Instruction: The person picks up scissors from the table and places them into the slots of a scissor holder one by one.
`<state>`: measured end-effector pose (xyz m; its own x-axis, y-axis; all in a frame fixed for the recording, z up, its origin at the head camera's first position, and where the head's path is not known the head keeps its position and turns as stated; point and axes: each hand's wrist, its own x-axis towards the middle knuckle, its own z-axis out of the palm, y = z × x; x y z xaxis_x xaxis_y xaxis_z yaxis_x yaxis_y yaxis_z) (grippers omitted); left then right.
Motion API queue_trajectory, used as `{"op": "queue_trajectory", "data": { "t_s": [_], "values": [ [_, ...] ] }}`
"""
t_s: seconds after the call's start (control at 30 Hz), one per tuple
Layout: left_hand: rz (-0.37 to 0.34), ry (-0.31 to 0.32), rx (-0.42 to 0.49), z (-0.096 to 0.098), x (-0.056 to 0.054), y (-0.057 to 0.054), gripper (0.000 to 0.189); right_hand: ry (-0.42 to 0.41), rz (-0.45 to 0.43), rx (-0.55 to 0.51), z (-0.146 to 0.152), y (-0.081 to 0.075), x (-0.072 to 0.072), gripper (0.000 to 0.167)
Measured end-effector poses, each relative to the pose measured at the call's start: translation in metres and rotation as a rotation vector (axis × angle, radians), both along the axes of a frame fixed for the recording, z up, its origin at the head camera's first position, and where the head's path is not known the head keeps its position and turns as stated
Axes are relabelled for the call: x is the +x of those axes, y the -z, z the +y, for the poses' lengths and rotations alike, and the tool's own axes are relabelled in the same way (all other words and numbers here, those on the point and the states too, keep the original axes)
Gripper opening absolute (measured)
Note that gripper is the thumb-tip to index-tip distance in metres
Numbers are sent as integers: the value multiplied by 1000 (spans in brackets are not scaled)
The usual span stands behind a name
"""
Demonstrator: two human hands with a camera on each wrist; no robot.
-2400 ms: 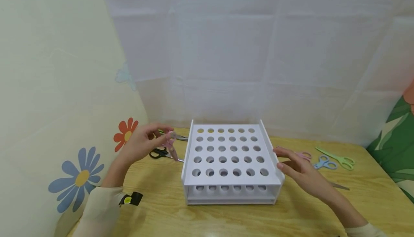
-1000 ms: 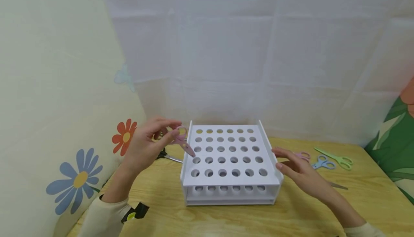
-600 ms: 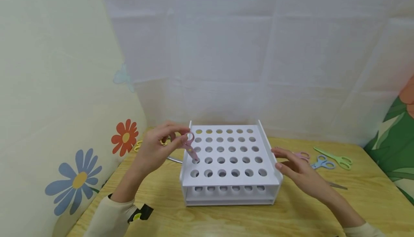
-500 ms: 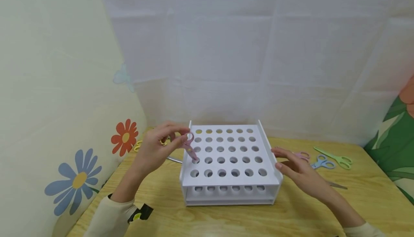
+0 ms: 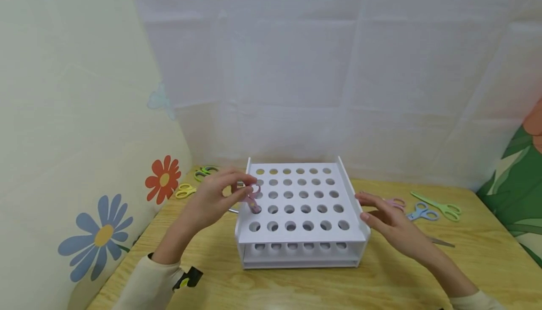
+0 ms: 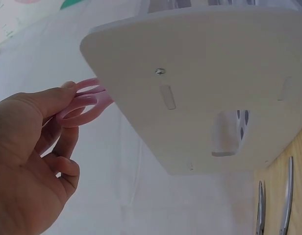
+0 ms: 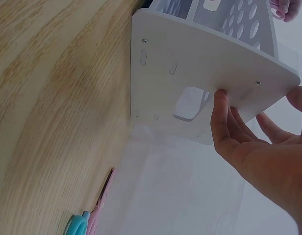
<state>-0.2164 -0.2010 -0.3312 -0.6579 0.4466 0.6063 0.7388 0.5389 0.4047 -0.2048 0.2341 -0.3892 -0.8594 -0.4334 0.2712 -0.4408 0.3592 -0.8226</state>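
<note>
My left hand point(image 5: 216, 202) pinches the handle of small pink scissors point(image 5: 252, 203) between thumb and fingers. Their tip points down into the leftmost hole of the second row from the front of a white rack point(image 5: 296, 235); how deep it sits cannot be told. In the left wrist view, the pink handle loops point(image 6: 103, 102) show past the rack's side panel point(image 6: 190, 58). My right hand point(image 5: 391, 227) touches the opposite side panel point(image 7: 161, 88), its relaxed fingers against the outer face and the thumb near the edge.
Yellow scissors point(image 5: 185, 191) and green-and-black scissors point(image 5: 206, 172) lie left of the rack. On its right are pink scissors point(image 5: 399, 203), blue scissors point(image 5: 425, 213), light green scissors point(image 5: 444, 209) and a bare blade point(image 5: 442, 242). A white cloth point(image 5: 292, 65) hangs behind the wooden table point(image 5: 279, 291).
My left hand has carried the pink scissors rightward from beside the rack to over it, then lowered their tip into a hole. My right hand stays against the rack's side.
</note>
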Motion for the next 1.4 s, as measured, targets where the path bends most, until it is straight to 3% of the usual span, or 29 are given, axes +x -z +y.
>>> {"op": "queue_trajectory", "data": {
  "t_s": [0.3,0.53,0.8,1.4],
  "values": [
    [-6,21,-83,9,-4,11,25,6,3,0,0,1,-1,50],
    [-59,12,-113,15,-3,15,23,-1,7,-5,-1,1,-2,50],
    [-60,34,-132,18,-6,20,22,-7,7,-12,1,2,-3,49],
    [-99,18,-159,16,-8,22,23,0,13,-10,0,3,-1,48]
  ]
}}
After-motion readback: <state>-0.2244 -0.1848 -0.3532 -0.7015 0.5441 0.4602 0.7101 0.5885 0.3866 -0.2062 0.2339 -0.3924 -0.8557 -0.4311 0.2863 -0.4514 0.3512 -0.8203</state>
